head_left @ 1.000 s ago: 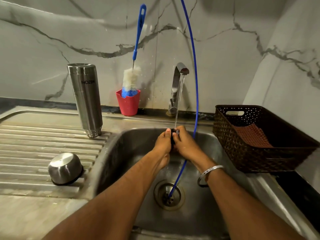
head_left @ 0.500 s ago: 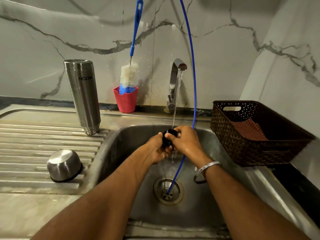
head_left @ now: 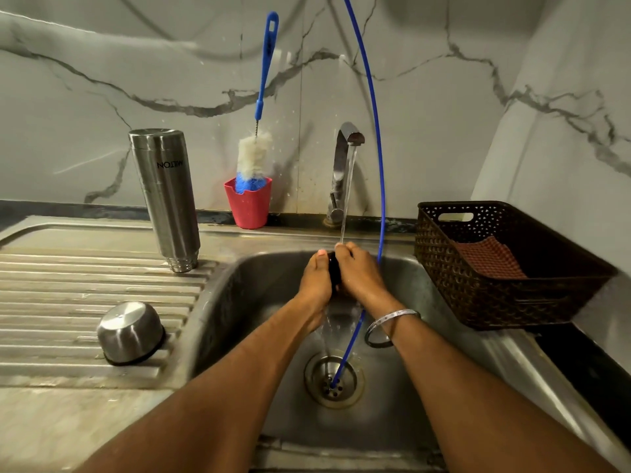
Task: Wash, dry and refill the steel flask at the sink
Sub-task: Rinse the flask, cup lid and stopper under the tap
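The steel flask [head_left: 164, 199] stands upside down on the ribbed drainboard at the left of the sink [head_left: 239, 295]. Its steel cap [head_left: 129, 331] lies mouth down nearer to me on the same drainboard. Over the basin, my left hand [head_left: 316, 279] and my right hand [head_left: 362, 273] hold a small black stopper [head_left: 334, 271] between them, under the water stream from the tap [head_left: 343, 172]. Most of the stopper is hidden by my fingers. Water runs off my hands toward the drain [head_left: 333, 378].
A red cup [head_left: 249, 203] with a blue-handled bottle brush [head_left: 261, 124] stands behind the sink. A thin blue hose [head_left: 377, 148] curves down into the drain. A brown perforated basket [head_left: 495, 268] with a reddish cloth [head_left: 488, 259] sits at the right.
My hands turned the black stopper under the stream and closed together round it again. Flask and cap have not moved.
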Tool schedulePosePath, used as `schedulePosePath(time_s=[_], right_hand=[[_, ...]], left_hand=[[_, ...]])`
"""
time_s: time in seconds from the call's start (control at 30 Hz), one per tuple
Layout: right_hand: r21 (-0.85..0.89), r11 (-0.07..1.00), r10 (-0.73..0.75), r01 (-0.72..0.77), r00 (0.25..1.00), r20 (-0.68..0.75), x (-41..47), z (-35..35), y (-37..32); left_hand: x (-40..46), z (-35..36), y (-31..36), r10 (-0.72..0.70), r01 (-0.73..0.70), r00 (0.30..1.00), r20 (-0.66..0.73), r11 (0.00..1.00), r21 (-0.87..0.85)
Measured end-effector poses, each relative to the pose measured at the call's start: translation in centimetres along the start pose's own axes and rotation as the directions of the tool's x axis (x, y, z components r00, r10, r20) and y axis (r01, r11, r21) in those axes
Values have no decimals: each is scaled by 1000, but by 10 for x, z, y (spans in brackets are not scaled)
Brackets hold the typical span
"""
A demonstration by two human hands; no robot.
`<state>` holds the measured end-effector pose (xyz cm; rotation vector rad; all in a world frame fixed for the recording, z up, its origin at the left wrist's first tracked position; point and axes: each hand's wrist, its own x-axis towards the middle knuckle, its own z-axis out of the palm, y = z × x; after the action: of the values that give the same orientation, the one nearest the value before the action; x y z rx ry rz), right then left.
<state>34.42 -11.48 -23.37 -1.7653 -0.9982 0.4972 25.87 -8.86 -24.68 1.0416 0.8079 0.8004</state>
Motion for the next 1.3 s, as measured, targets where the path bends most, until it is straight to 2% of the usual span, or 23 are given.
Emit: schedulePosePath(time_s=[0.07, 0.13, 0.3, 0.4, 0.53, 0.63, 0.73, 0.87, 0.93, 1.07, 1.13, 1.2, 1.3], right_hand=[[76, 987, 133, -142, 984, 119, 0, 1, -3], [36, 981, 179, -192, 957, 227, -3, 1, -2], [-27, 991, 132, -130, 945, 298, -6, -9, 6], [-101, 995, 27, 5, 947, 321, -10, -7, 9], [-115, 988, -82, 106, 977, 195, -17, -5, 2], [-229, 963, -109, 144, 981, 162, -19, -5, 3], [-289, 949, -86, 126, 985, 147, -16, -6, 8], [-355, 933, -24, 58, 995, 101, -12, -8, 9], [-409, 912, 19, 11, 997, 69, -13, -9, 8], [-603, 797, 22, -39, 999, -37, -14, -15, 3], [-670, 742, -12, -28, 998, -55, -14, -17, 5], [-668, 744, -29, -8, 999, -45, -15, -19, 9], [-457, 889, 3, -14, 1000, -25, -17, -18, 8]], left_hand=[[5, -4, 1, -8, 8, 999, -35, 1000, -4], [6, -5, 7, -35, 37, 998, -50, 999, 38], [5, -1, 9, -82, 97, 992, -99, 982, 160], [7, -5, 7, -161, 178, 973, -165, 980, 91], [8, -8, 11, -201, 200, 974, -104, 980, -20], [8, -9, 11, -202, 201, 977, -72, 979, -18], [5, -10, 10, -212, 213, 977, -36, 977, 12], [4, -7, 7, -135, 134, 991, -7, 980, 146], [6, -6, 5, -119, 116, 993, 9, 981, 154], [5, -6, 4, -173, 171, 983, 55, 984, 52], [4, -6, 3, -192, 187, 979, 71, 980, 69], [3, -5, 2, -176, 170, 982, 74, 982, 86], [8, -7, 1, -3, 1, 1000, 23, 996, 84]])
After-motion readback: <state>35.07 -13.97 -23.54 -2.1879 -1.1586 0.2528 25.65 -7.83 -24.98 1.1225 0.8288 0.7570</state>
